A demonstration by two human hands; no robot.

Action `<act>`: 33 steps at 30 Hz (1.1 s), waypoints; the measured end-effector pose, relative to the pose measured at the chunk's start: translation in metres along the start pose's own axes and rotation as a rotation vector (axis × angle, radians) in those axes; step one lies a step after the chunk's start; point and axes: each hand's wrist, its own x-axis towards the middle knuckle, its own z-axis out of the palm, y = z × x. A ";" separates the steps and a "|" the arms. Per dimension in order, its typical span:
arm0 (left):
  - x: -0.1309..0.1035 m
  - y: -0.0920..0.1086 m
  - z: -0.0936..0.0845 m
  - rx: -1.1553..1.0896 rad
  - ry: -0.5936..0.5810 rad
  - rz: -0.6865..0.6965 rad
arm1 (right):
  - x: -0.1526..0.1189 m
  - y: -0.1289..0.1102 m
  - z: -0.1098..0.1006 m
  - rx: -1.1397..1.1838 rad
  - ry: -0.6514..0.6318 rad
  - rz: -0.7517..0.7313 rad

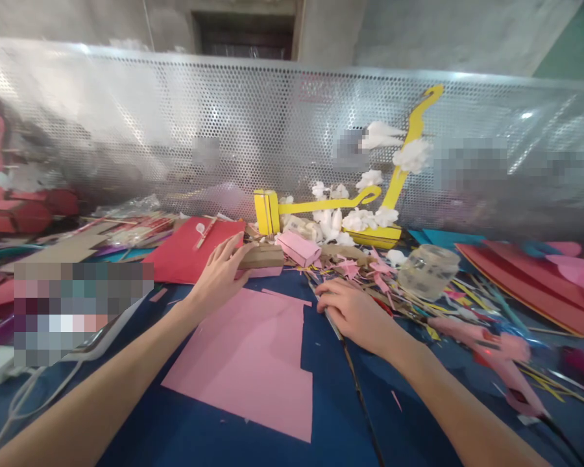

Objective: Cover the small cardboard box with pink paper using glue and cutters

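My left hand (224, 263) reaches over the table with its fingers stretched out, at the near end of a brown cardboard strip (263, 256) with pink paper beneath it. My right hand (355, 314) is curled around a thin, silver-grey stick-like tool (335, 326); its exact kind is unclear. A dark cord-like line (357, 383) runs from its lower end toward me. Between my arms lies a sheet of pink paper (253, 363) with a notched right edge. A narrow pink strip (287, 297) lies along its top. Just past my hands sits a small pink paper box (299, 249).
A pink glue gun (496, 357) lies at right, beside a clear jar (428, 271) and paper scraps. Red paper (194, 250) lies behind my left hand. Yellow paper shapes with white fluff (394, 185) stand against the perforated metal panel (253, 130). A white cable (24, 395) crosses the left side.
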 end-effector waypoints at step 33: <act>-0.015 0.026 -0.010 -0.112 -0.431 -0.093 | 0.003 -0.014 0.021 0.035 0.041 0.093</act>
